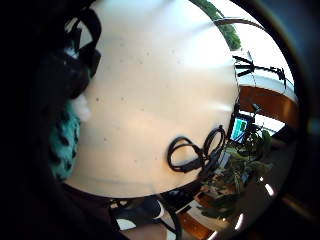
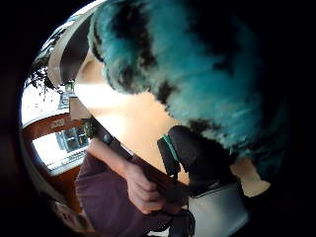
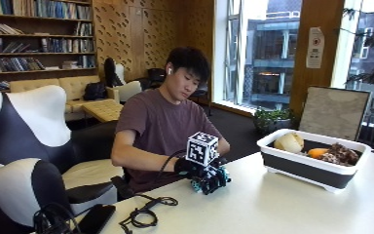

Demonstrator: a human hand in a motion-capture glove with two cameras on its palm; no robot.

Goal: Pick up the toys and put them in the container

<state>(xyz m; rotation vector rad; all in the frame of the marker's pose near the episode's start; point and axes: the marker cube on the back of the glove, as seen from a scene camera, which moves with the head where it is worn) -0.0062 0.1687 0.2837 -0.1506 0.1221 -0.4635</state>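
Note:
In the outside view my gloved right hand [image 3: 196, 171] grips a teal plush toy with black spots [image 3: 212, 181] at the near part of the white table [image 3: 290, 204]. The toy looks to be at or just above the tabletop. It fills much of the thumb side palm view, teal fur with black patches [image 2: 197, 74], and shows at the edge of the little finger side view [image 1: 62, 145]. The container [image 3: 313, 165], a white and dark grey tub, stands at the table's far right and holds a cream toy [image 3: 289, 142], an orange toy [image 3: 318, 152] and a brown toy [image 3: 339, 155].
A coiled black cable [image 3: 141, 214] lies on the table near its left edge, also seen as a black cable [image 1: 195, 152]. A dark phone-like object [image 3: 96, 218] lies beside it. The person's bare hand [image 2: 143, 190] rests near the table edge. White and black chairs [image 3: 25, 161] stand to the left.

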